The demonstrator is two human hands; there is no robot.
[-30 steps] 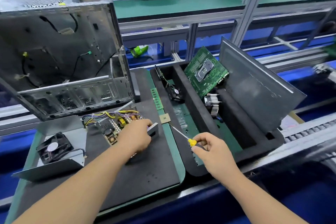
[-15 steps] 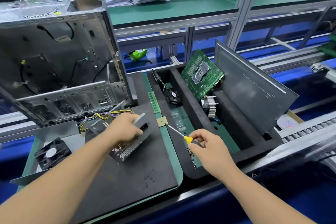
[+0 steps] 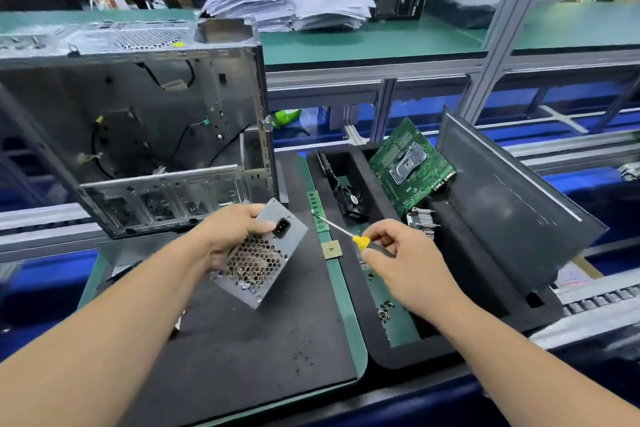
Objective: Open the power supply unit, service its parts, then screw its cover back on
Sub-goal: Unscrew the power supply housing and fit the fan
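**Power supply unit held above the mat, screwdriver in the right hand**

The left hand (image 3: 228, 236) holds the power supply unit (image 3: 259, 255) lifted and tilted above the black mat (image 3: 249, 350). The grip is closed round the unit's upper left part: the thumb lies across the grey rear face next to the black mains socket (image 3: 282, 227), and the remaining fingers pass behind the housing, where they cannot be seen. The rear face is turned towards the camera. It carries a honeycomb vent grille (image 3: 254, 262), through which internal parts show faintly. One lower corner of the unit points down at the mat.

The right hand (image 3: 398, 253) grips a screwdriver (image 3: 349, 236) by its black and yellow handle, fingers curled round it. The metal shaft runs up and to the left, and its tip lies over the green memory module (image 3: 317, 211) at the mat's right edge. Contact between tip and module cannot be determined. The screwdriver is apart from the power supply unit.

A small square chip (image 3: 331, 250) lies on the green border of the surface just below the shaft. Loose screws (image 3: 386, 310) lie scattered in the near compartment of the black foam tray (image 3: 398, 354). The tray also holds a green motherboard (image 3: 410, 166) leaning upright, a black fan (image 3: 351, 201) and a dark side panel (image 3: 512, 204) leaning against its right wall. The open computer case (image 3: 138, 135) stands behind the mat at left. Stacked papers (image 3: 287, 9) lie on the rear shelf.
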